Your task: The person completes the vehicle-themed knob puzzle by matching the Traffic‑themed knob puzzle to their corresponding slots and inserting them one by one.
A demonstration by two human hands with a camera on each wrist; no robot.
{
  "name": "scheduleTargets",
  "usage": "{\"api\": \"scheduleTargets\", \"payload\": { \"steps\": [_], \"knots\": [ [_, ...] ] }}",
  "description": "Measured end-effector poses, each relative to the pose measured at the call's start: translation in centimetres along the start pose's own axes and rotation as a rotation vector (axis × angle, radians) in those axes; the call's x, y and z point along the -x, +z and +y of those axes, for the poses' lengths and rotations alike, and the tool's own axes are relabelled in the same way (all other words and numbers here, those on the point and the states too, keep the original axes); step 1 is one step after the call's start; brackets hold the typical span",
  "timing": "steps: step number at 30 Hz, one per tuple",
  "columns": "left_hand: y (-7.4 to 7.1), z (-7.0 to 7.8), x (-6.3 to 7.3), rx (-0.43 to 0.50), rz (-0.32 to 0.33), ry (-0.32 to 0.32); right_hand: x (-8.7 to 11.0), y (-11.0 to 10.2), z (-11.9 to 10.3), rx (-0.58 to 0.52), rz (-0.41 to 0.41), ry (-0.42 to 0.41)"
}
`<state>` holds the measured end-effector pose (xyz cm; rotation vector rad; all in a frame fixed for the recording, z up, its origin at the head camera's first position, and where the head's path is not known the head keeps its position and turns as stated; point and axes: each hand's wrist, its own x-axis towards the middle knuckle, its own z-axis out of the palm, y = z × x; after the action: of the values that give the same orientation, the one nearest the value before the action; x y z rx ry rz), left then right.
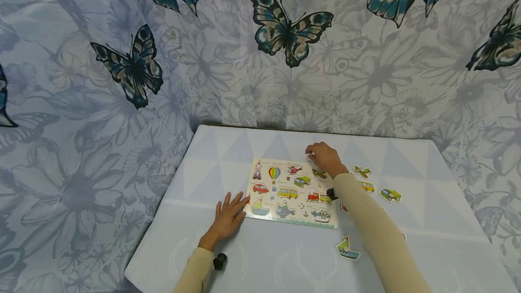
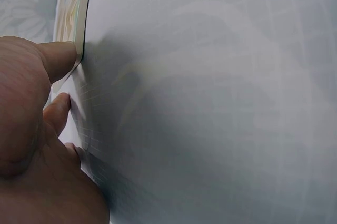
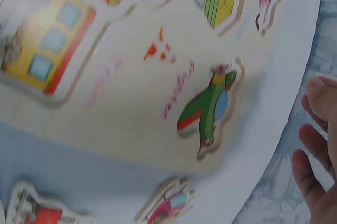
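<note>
Puzzle board [image 1: 299, 219] lies flat on the table [image 1: 205, 180]. Left hand [image 1: 229, 217] is spread and unclenched, thumb touching the board's left edge. Right hand [image 1: 324, 158] hangs over the far edge, fingers bent; cannot tell whether they pinch anything. Board looks stiff, light, probably slippery: best braced at its edges. Loose sailboat piece [image 1: 348, 252] seems rigid; pinch its rim.

Cream vehicle puzzle board [image 1: 302, 196], lying flat
</note>
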<state>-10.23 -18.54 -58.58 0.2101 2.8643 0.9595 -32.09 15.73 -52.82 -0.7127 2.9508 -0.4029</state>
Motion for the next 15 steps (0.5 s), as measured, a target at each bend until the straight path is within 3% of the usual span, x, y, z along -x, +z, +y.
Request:
{"api": "scheduleTargets", "payload": {
  "steps": [5, 10, 15],
  "knots": [
    [-0.1, -0.1, -0.1, 0.017, 0.006, 0.005, 0.6, -0.8, 1.4, -0.052, -0.066, -0.031],
    [0.0, -0.4, -0.1, 0.013, 0.005, 0.006, 1.3, -0.9, 3.1, -0.07, -0.08, -0.06],
    [0.2, -0.6, -0.1, 0.022, 0.002, 0.01, 2.1, -1.5, 4.7, -0.069, -0.11, -0.041]
  ]
}}
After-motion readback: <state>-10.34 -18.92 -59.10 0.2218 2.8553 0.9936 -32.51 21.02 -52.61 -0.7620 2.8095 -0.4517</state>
